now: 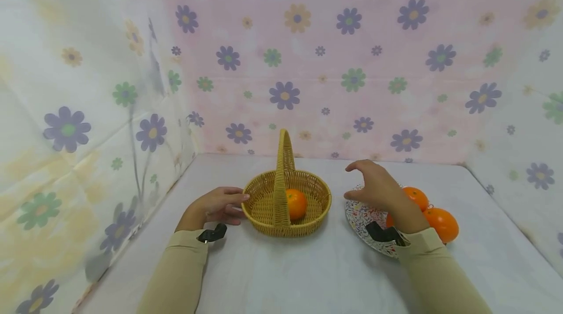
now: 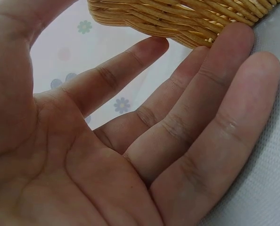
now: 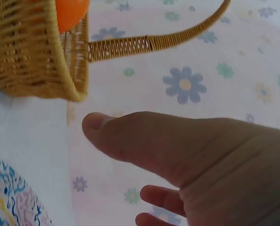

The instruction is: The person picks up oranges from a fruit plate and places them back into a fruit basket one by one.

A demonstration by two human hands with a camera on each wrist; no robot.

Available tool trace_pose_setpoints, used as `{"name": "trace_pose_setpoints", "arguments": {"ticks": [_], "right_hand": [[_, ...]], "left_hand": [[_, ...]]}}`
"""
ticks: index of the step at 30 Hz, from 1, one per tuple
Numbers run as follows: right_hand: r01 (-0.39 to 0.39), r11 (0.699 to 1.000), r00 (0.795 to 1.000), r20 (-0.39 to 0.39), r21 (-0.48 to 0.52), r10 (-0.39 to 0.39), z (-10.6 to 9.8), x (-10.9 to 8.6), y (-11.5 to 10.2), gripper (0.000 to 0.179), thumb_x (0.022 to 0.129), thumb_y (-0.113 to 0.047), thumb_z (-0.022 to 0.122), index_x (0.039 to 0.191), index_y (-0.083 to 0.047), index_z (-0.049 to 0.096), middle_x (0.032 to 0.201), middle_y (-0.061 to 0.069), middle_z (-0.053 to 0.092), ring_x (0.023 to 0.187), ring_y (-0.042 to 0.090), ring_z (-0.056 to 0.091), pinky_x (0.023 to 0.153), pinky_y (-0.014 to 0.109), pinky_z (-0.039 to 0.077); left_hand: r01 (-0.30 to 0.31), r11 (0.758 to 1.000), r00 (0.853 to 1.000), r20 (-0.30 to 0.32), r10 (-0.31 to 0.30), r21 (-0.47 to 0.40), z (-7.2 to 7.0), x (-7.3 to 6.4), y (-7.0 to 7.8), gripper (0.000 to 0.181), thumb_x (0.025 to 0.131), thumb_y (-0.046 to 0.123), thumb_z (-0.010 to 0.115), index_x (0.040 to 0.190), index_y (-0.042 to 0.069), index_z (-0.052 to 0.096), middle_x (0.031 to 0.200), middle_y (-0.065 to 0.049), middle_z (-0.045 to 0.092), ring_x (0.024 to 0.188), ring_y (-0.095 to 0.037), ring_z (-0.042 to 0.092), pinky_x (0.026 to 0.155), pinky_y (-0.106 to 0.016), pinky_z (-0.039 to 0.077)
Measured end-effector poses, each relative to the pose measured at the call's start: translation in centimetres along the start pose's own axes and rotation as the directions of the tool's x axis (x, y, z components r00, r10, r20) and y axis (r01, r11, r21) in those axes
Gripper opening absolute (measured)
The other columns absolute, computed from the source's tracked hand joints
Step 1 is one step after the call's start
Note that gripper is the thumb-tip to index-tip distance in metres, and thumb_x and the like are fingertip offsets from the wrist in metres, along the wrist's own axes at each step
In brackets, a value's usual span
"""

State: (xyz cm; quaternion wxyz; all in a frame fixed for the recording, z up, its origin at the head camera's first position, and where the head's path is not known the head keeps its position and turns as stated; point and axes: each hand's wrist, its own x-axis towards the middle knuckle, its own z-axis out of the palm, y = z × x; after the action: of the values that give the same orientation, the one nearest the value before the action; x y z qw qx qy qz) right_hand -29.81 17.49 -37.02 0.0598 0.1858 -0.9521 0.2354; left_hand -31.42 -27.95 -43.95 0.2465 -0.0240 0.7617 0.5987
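Sleeves, two, tan: left sleeve point(image 1: 176, 272) and right sleeve point(image 1: 440, 272), reaching in over the near part of the table point(image 1: 286, 275); one black wrist mount at each cuff, left mount point(image 1: 212, 233) and right mount point(image 1: 382, 232).

Left hand point(image 1: 217, 205): fingers extended, slightly apart, fingertips against the basket's left side; nothing pinched.

Right hand point(image 1: 378, 187): thumb and fingers spread wide, grip unfilled, over the plate's left part, apart from the basket.

Basket point(image 1: 264, 227): yellow wicker, upright, between the table's left and right edges, set in from the far edge. Its handle point(image 1: 280, 182) arches across the middle, covering part of the basket fruit point(image 1: 298, 205), orange, one, lying inside.

Plate point(image 1: 362, 214): speckled, toward the table's right edge. Three orange fruits: far fruit point(image 1: 415, 198); right fruit point(image 1: 442, 224), at the rim; third fruit point(image 1: 389, 219), mostly hidden by the right wrist.

Surround: flowered cloths, left cloth point(image 1: 88, 157), pink back cloth point(image 1: 316, 70) beyond the far edge, right cloth point(image 1: 523, 133).
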Motion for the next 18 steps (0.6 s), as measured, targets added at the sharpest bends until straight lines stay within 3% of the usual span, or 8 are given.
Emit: {"name": "trace_pose_setpoints", "arguments": {"ticks": [11, 18], "right_hand": [[-0.093, 0.994, 0.993, 0.072, -0.054, 0.097, -0.8, -0.4, 2.6, 0.072, 0.081, -0.036, 0.089, 0.139, -0.007, 0.057, 0.151, 0.025, 0.048, 0.132, 0.049, 0.048, 0.106, 0.067, 0.045], [-0.170, 0.983, 0.973, 0.146, -0.072, 0.179, -1.3, -0.6, 4.0, 0.085, 0.079, -0.041, 0.088, 0.147, -0.007, 0.050, 0.146, 0.028, 0.049, 0.118, 0.042, 0.055, 0.093, 0.063, 0.053]], "left_hand": [[-0.003, 1.000, 1.000, 0.003, 0.003, -0.010, 0.1, -0.1, 0.0, 0.073, 0.095, 0.040, 0.075, 0.152, 0.007, 0.044, 0.123, -0.013, 0.073, 0.103, -0.031, 0.076, 0.084, -0.046, 0.064], [-0.003, 1.000, 1.000, 0.010, 0.003, -0.009, 0.0, -0.1, 0.1, 0.072, 0.095, 0.041, 0.075, 0.151, 0.006, 0.046, 0.122, -0.013, 0.073, 0.103, -0.031, 0.076, 0.084, -0.045, 0.064]]}}
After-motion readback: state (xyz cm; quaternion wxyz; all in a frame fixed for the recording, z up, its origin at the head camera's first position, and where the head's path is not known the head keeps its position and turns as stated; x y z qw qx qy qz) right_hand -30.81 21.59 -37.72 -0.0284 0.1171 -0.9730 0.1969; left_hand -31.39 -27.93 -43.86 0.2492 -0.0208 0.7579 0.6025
